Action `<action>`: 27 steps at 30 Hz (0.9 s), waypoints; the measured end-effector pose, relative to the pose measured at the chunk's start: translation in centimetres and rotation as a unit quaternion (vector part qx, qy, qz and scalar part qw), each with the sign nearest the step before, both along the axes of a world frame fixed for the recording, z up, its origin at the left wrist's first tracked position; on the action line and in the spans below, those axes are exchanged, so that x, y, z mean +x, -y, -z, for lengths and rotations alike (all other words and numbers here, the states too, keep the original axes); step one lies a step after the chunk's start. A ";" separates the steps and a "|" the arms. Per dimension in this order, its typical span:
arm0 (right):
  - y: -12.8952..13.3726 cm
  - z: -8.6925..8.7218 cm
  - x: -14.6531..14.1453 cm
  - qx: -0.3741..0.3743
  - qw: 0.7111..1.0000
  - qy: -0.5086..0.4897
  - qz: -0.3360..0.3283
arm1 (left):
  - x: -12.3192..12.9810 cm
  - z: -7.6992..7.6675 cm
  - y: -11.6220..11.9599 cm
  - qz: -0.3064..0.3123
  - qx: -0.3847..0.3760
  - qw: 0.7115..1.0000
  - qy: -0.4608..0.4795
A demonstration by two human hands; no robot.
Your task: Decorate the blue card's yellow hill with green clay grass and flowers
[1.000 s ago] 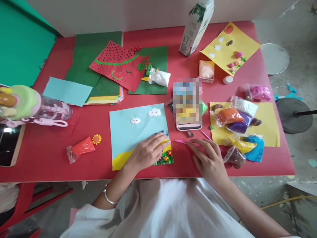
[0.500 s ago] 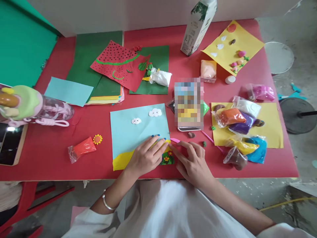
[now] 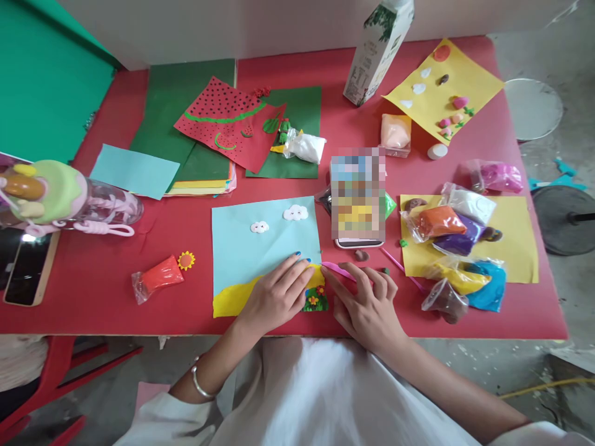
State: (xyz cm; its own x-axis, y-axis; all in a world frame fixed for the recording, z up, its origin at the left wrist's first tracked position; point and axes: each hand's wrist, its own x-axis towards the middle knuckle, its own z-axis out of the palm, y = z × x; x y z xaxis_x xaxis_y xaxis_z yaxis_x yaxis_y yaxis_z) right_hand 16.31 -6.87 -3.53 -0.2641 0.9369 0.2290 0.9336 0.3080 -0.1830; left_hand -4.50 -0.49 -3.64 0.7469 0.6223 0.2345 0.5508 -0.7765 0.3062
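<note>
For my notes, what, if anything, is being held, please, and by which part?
The right hand seems to hold the pink tool by its finger-covered end; the left hand rests on paper.

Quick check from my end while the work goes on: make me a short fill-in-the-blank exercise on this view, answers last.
1. The tool held by the right hand is ____ in colour.
2. The light-blue sheet bears ____ white clouds.
3. The sunflower is ringed in ____.
4. The bracelet is worn on the ____ arm.

Missing words: pink; two; yellow; left.
</note>
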 end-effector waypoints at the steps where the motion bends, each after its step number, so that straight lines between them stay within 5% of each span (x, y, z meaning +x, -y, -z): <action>1: 0.0 0.0 0.0 0.004 1.000 -0.003 -0.001 | 0.0 0.0 0.0 -0.001 0.003 1.000 -0.004; 21: -0.1 -0.8 -0.2 -0.026 0.999 -0.028 -0.016 | 0.5 -0.6 0.5 -0.017 0.006 0.998 -0.061; 27: -2.6 -1.0 1.6 -0.008 0.990 -0.119 0.069 | 0.4 -1.1 0.5 0.002 -0.020 0.995 -0.095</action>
State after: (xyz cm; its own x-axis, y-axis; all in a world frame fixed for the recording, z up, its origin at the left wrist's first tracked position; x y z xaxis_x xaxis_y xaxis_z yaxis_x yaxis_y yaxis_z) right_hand 17.93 -4.24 -2.56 -0.0736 0.9645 0.2535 0.8966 0.1753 -0.4068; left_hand -4.14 -1.01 -2.58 0.7779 0.6251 0.0641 0.5987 -0.7683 0.2267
